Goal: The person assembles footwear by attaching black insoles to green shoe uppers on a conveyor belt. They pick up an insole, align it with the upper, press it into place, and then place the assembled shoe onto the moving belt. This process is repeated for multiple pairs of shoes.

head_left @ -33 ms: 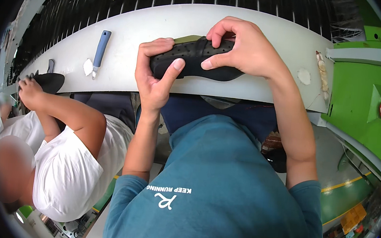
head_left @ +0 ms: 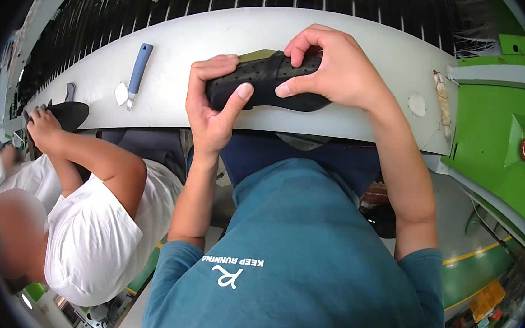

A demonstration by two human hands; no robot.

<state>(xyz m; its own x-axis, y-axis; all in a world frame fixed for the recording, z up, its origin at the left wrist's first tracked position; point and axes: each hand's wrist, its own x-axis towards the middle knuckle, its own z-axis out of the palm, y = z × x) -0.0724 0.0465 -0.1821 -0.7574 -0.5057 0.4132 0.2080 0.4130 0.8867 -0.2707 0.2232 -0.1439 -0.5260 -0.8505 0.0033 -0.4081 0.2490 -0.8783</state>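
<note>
A black perforated shoe (head_left: 263, 88) with an olive-green strip along its far side is held sideways over the white table, in both hands. My left hand (head_left: 214, 100) wraps its left end, thumb on the near side and fingers over the far side. Around the right part, my right hand (head_left: 346, 68) is curled with the thumb pressed on the near side and the fingertips at the top edge. The palm and fingers of my right hand cover some of that end. To the left of the shoe, a blue-handled knife (head_left: 139, 72) lies on the table.
White table (head_left: 186, 35) runs across in front of me. White patches (head_left: 417, 105) and a tape-wrapped stick (head_left: 441, 101) lie at its right. A green machine (head_left: 496, 134) with a red button stands beyond. At left, a co-worker in white (head_left: 93, 243) handles a dark piece (head_left: 70, 115).
</note>
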